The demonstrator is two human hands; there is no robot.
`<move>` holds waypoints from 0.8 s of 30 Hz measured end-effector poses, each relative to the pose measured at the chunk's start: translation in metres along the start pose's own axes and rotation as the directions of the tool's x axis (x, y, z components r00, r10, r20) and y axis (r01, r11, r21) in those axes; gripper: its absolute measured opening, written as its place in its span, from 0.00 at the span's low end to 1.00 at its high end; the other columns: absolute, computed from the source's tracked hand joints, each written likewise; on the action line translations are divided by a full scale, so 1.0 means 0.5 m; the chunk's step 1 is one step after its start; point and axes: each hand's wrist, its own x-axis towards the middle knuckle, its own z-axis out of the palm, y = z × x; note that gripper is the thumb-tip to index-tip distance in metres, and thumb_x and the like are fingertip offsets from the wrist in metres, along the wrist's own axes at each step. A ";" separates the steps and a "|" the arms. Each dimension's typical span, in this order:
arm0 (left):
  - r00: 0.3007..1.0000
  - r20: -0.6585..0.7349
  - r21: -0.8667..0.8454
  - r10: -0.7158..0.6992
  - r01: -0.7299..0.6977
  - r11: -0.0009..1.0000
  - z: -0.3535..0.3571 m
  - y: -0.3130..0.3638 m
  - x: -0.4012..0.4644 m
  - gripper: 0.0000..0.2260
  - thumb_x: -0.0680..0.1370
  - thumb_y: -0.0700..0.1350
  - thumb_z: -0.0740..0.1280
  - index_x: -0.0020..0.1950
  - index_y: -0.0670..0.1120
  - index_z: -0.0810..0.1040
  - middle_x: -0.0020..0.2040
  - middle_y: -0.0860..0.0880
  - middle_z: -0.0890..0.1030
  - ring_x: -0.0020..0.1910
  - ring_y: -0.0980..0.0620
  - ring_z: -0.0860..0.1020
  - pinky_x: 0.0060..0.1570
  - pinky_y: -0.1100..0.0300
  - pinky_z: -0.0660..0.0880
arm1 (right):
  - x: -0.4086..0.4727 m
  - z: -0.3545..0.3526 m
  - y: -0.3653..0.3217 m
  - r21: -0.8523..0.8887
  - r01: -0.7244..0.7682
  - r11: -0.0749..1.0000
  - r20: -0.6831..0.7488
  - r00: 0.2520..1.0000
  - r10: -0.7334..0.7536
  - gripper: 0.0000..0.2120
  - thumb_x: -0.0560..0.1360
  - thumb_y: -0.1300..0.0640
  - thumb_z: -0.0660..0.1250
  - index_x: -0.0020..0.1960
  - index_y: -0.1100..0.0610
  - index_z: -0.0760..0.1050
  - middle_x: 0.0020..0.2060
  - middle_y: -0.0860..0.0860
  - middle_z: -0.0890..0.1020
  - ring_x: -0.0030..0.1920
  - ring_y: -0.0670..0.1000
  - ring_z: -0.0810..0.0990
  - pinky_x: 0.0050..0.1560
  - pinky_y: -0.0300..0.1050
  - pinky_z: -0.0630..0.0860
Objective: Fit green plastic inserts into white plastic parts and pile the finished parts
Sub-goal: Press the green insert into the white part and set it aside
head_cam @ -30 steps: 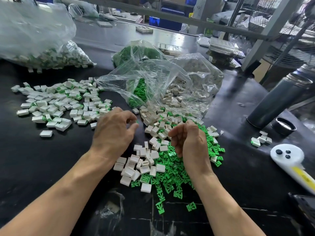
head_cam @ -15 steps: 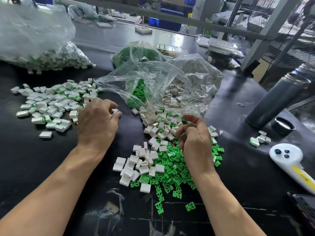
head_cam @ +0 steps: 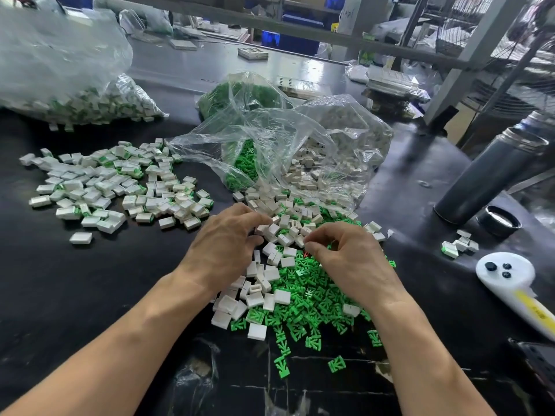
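Observation:
Loose white parts [head_cam: 261, 283] and green inserts [head_cam: 312, 298] lie mixed in a heap at the middle of the black table [head_cam: 75, 280]. To the left spreads a pile of finished parts [head_cam: 120, 187], white with green showing. My left hand [head_cam: 225, 247] reaches into the top of the white heap, its thumb and fingers curled round a white part. Close beside it, my right hand [head_cam: 348, 259] hovers over the green inserts. Its thumb and forefinger pinch what looks like a green insert, mostly hidden.
An open clear bag [head_cam: 330, 151] behind the heap spills white parts and green inserts. A large bag of finished parts [head_cam: 75, 94] lies far left. At right stand a grey flask [head_cam: 492, 172], its lid [head_cam: 498, 225], a few finished parts [head_cam: 459, 243] and a white controller [head_cam: 510, 277].
My left hand swung out to the finished pile half a second ago and has come back right onto the white heap. My right hand shifted slightly forward over the green inserts.

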 end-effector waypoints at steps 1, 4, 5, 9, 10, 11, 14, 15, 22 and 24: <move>1.000 0.006 0.001 -0.005 0.005 1.000 0.001 0.000 0.001 0.15 0.81 0.46 0.69 0.67 0.58 0.79 0.62 0.59 0.76 0.60 0.53 0.75 0.65 0.54 0.71 | 0.000 -0.004 0.000 -0.012 -0.002 1.000 0.029 1.000 0.002 0.02 0.77 0.46 0.74 0.47 0.42 0.83 0.45 0.37 0.82 0.45 0.37 0.78 0.54 0.44 0.76; 1.000 -0.010 -0.021 -0.019 0.019 1.000 0.002 0.000 0.002 0.12 0.80 0.48 0.71 0.63 0.58 0.81 0.58 0.59 0.76 0.57 0.54 0.75 0.61 0.56 0.73 | -0.004 -0.012 -0.002 -0.047 0.008 0.999 0.146 0.989 -0.001 0.05 0.73 0.42 0.77 0.44 0.41 0.83 0.43 0.39 0.81 0.43 0.35 0.76 0.44 0.39 0.71; 1.000 -0.023 -0.020 -0.011 0.010 1.000 0.002 0.000 0.003 0.10 0.80 0.48 0.71 0.61 0.58 0.81 0.58 0.60 0.76 0.55 0.55 0.75 0.59 0.58 0.72 | -0.005 -0.014 -0.002 -0.048 0.007 0.999 0.186 0.982 0.002 0.06 0.72 0.41 0.78 0.44 0.40 0.83 0.44 0.39 0.80 0.44 0.37 0.76 0.44 0.39 0.70; 0.998 -0.049 0.013 0.035 -0.035 0.999 0.004 0.004 0.003 0.08 0.79 0.48 0.73 0.57 0.57 0.81 0.57 0.59 0.79 0.55 0.56 0.75 0.57 0.60 0.70 | -0.004 -0.020 -0.002 -0.058 0.008 0.998 0.285 0.958 0.009 0.08 0.70 0.43 0.79 0.46 0.40 0.83 0.48 0.39 0.78 0.48 0.40 0.76 0.48 0.40 0.70; 0.998 -0.053 0.018 0.043 -0.042 0.999 0.004 0.005 0.003 0.07 0.79 0.48 0.73 0.57 0.56 0.81 0.57 0.59 0.79 0.55 0.55 0.75 0.58 0.59 0.71 | -0.004 -0.020 -0.002 -0.063 0.015 0.998 0.290 0.957 0.004 0.08 0.70 0.43 0.79 0.47 0.40 0.83 0.48 0.39 0.78 0.49 0.40 0.76 0.49 0.40 0.70; 0.997 -0.058 0.022 0.048 -0.047 0.999 0.005 0.005 0.003 0.07 0.79 0.48 0.72 0.57 0.56 0.81 0.57 0.58 0.79 0.55 0.55 0.76 0.59 0.58 0.72 | -0.004 -0.018 -0.002 -0.065 0.023 0.998 0.285 0.959 -0.004 0.07 0.71 0.44 0.79 0.46 0.41 0.83 0.48 0.40 0.78 0.49 0.40 0.76 0.49 0.40 0.70; 0.995 -0.082 -0.022 0.053 -0.055 0.998 0.007 0.004 0.003 0.07 0.81 0.46 0.70 0.57 0.56 0.81 0.56 0.60 0.79 0.51 0.59 0.76 0.56 0.62 0.73 | -0.004 -0.013 -0.001 -0.078 0.068 0.995 0.264 0.963 -0.045 0.05 0.72 0.46 0.78 0.44 0.43 0.82 0.47 0.39 0.78 0.48 0.39 0.75 0.48 0.40 0.69; 0.995 -0.088 -0.066 0.042 -0.048 0.997 0.006 0.005 0.004 0.07 0.81 0.46 0.70 0.57 0.57 0.81 0.55 0.62 0.78 0.48 0.62 0.75 0.54 0.66 0.72 | -0.003 -0.012 0.000 -0.080 0.085 0.993 0.262 0.963 -0.061 0.06 0.72 0.46 0.78 0.43 0.43 0.82 0.46 0.39 0.78 0.47 0.39 0.75 0.47 0.39 0.68; 0.994 -0.094 -0.385 -0.055 0.015 0.923 -0.004 0.022 0.002 0.11 0.79 0.44 0.72 0.59 0.56 0.81 0.50 0.61 0.79 0.48 0.64 0.79 0.51 0.66 0.79 | 0.000 0.002 0.010 0.070 0.152 0.986 0.103 0.982 -0.159 0.06 0.77 0.48 0.74 0.45 0.44 0.78 0.42 0.32 0.80 0.40 0.36 0.78 0.38 0.27 0.72; 0.995 -0.077 -0.472 -0.057 0.014 0.881 -0.009 0.030 -0.003 0.12 0.79 0.41 0.73 0.59 0.55 0.81 0.49 0.58 0.81 0.48 0.60 0.81 0.54 0.60 0.82 | 0.003 0.011 0.011 0.166 0.144 0.976 0.006 0.989 -0.147 0.05 0.77 0.50 0.74 0.45 0.45 0.78 0.39 0.36 0.81 0.37 0.38 0.78 0.37 0.27 0.72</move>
